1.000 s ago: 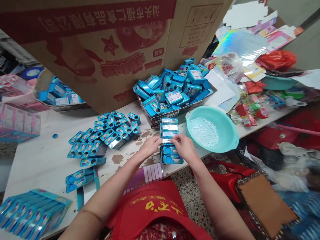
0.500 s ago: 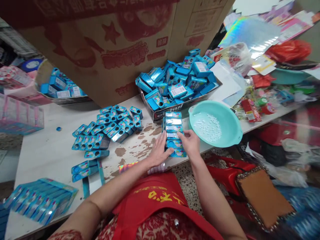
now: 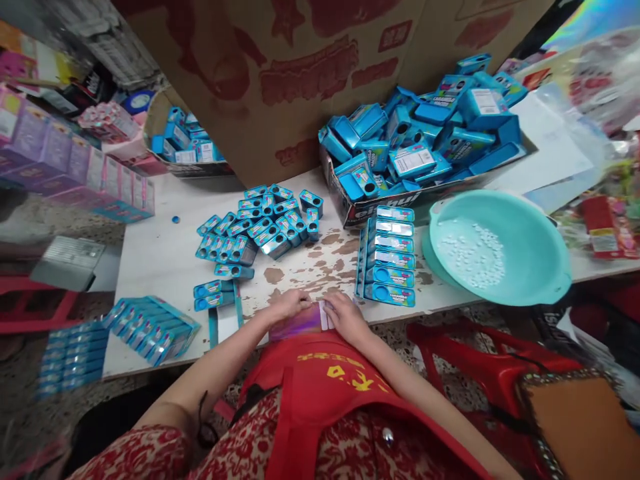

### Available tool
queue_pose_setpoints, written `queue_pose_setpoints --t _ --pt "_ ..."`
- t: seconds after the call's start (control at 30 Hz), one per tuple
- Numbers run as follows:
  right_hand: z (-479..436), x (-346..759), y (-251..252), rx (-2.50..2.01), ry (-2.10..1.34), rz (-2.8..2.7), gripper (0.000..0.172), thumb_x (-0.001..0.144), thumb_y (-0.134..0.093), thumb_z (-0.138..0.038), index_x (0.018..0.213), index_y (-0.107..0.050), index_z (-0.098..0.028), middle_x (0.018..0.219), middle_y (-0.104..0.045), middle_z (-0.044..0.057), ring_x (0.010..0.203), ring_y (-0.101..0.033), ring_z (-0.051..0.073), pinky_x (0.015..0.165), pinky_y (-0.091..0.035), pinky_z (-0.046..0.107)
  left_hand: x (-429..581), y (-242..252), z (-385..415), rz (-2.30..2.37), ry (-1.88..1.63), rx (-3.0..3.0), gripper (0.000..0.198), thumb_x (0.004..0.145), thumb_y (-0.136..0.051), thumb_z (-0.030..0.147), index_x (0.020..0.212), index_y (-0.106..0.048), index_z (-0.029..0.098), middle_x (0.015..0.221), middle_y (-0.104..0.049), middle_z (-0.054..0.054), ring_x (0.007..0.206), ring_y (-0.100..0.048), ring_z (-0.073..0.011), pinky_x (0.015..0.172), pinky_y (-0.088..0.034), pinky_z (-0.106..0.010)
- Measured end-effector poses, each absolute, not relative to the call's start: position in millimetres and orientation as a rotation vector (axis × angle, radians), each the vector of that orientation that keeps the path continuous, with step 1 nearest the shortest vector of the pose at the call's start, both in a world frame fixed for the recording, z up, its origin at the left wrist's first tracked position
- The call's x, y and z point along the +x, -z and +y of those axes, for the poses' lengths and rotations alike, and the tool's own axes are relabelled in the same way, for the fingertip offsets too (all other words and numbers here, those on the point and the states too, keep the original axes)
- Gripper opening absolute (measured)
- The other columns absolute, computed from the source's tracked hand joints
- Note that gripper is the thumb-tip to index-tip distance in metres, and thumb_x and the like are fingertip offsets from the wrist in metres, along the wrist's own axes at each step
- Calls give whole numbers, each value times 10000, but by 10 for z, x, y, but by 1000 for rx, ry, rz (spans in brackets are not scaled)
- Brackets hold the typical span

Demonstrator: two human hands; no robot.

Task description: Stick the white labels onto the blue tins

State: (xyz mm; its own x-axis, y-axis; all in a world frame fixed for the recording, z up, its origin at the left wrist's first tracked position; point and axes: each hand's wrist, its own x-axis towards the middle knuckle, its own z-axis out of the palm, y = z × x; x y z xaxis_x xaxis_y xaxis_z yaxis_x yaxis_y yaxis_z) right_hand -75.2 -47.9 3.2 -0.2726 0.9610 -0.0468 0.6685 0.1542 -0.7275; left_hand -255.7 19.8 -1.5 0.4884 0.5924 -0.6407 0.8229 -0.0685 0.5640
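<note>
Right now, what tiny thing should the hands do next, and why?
Perhaps the right hand should peel one pale strip while the left hand steadies the purple sheet: both hands are at the sheet, and the nearest two boxes show round blue caps with no strip over them.

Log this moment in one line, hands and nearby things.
left hand: at purple sheet | right hand: at sheet's pale-striped end | nearby: row of blue boxes, turquoise basin holding white pellets

left hand [image 3: 294, 304] + right hand [image 3: 346, 319]: off blue box row [image 3: 393, 259] | now both at purple sheet [image 3: 301, 325]
</note>
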Motion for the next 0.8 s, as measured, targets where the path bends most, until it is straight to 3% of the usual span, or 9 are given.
queue_pose_setpoints --t 0.1,0.23,0.43,0.57,0.63,0.7,0.8 --pt "-422 -794 152 -1538 -836 -2164 277 831 -543 -140 1091 -617 -197 1102 -600 107 1043 -527 235 884 -478 369 -2532 52 170 1289 266 1751 195 786 -480 214 765 -666 161 671 -595 14 662 -477 -123 613 -331 -206" --pt "-442 -805 144 -1486 -804 -2448 311 825 -563 -141 1130 -611 -179 1165 -597 122 1031 -520 262 858 -482 398 -2515 108 183 1345 255 1726 194 770 -479 194 754 -668 149 638 -568 14 642 -461 -121 588 -311 -211" --pt "-463 -787 110 -1489 -761 -2504 168 763 -676 -181 929 -653 -194 1293 -524 114 1116 -487 275 855 -477 409 -2502 114 213 1357 250 1701 181 753 -500 205 715 -667 144 584 -530 28 598 -442 -110 548 -285 -212" --pt "-435 -808 74 -1557 -791 -2425 50 795 -623 -144 824 -619 -185 990 -643 102 931 -558 231 769 -470 347 -2483 156 220 1376 240 1707 179 743 -498 185 686 -663 144 582 -547 19 610 -471 -122 578 -320 -219" --pt "-452 -812 -7 -1602 -870 -2319 75 815 -586 -129 774 -591 -191 823 -642 63 823 -572 205 713 -455 307 -2482 146 212 1396 225 1705 196 757 -487 194 698 -665 137 609 -580 -4 643 -506 -142 615 -354 -233" --pt "-496 -796 -161 -1631 -966 -2107 99 820 -582 -147 739 -554 -197 748 -621 30 740 -571 176 662 -438 272 -2493 68 188 1424 175 1715 239 801 -456 236 788 -672 135 736 -641 -40 749 -552 -171 692 -395 -255" --pt "-585 -724 -517 -1619 -1048 -1754 134 840 -574 -221 718 -521 -203 698 -597 -4 663 -558 143 622 -420 244 -2499 -189 114 1283 -211 1618 363 882 -382 363 1049 -624 149 1065 -643 -94 1003 -548 -204 836 -418 -293"
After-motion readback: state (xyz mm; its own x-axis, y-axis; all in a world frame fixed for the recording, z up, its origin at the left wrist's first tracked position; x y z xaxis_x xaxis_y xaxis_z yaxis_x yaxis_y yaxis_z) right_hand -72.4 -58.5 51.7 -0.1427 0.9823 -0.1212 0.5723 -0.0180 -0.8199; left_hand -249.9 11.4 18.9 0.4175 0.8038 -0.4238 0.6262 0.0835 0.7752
